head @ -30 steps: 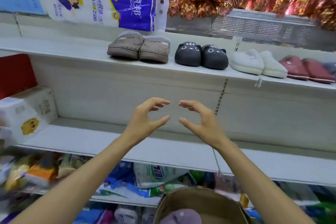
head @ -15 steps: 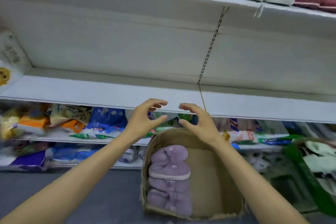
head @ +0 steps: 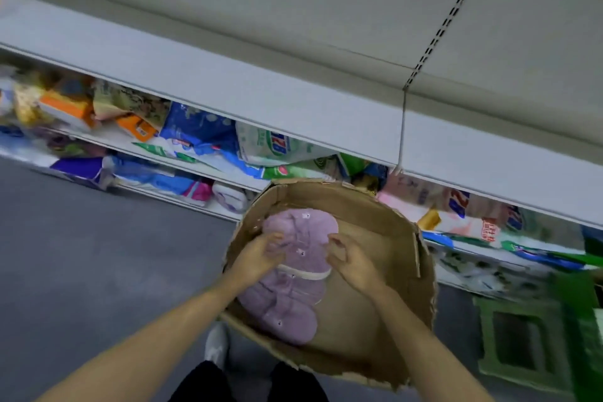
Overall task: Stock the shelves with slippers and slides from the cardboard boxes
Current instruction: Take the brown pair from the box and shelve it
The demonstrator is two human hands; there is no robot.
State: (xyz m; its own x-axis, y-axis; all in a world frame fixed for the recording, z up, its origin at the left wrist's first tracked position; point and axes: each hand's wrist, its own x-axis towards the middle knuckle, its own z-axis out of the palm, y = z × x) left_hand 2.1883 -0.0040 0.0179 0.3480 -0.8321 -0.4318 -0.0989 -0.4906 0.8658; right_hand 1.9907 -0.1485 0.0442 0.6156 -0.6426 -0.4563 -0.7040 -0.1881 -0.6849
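Head view: torn brown cardboard box (head: 385, 232) on floor holds fuzzy lilac slippers (head: 301, 246) (two pairs left, apparently); left hand (head: 257, 258), right hand (head: 354, 263) clasp top pair; white metal shelf (head: 248, 98) above unstocked.

Both hands lowered from shelf height into the cardboard box (head: 385, 222); left hand (head: 257, 256) and right hand (head: 354, 263) now placed against the purple slippers (head: 301, 251).
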